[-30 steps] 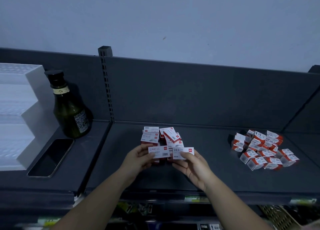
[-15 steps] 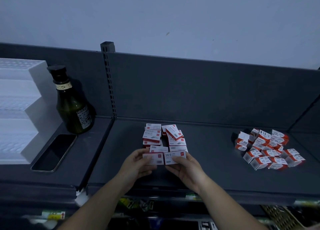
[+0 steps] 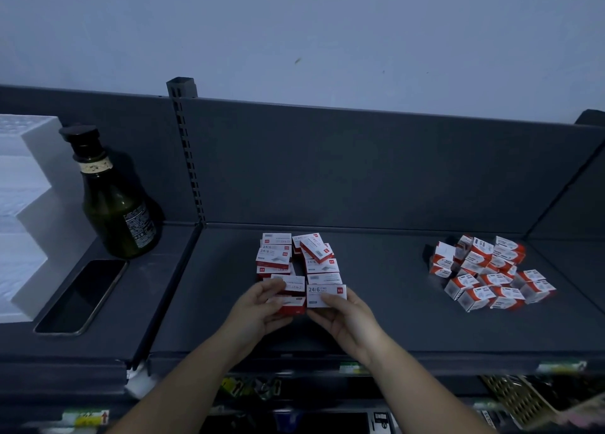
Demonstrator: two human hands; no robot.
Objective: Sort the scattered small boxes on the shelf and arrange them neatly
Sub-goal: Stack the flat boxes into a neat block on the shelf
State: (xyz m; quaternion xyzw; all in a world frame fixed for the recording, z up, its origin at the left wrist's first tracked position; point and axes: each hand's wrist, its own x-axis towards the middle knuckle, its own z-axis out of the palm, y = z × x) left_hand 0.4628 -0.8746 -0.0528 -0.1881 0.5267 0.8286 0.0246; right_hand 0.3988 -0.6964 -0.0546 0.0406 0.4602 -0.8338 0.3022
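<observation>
I judge the step as aligning: my left hand [image 3: 258, 306] pinches a small red-and-white cardboard box [image 3: 289, 305], my right hand [image 3: 347, 316] pinches a second box marked 24/6 [image 3: 325, 295], both at 6 o'clock of the stacked rows [image 3: 294, 257] on the dark grey metal shelf [image 3: 376, 302]. Next, I think, set them flush

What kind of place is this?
Probably a shop: a dark metal shelf with a slotted post, price labels along its front edge, and lots of matching small boxes.
</observation>
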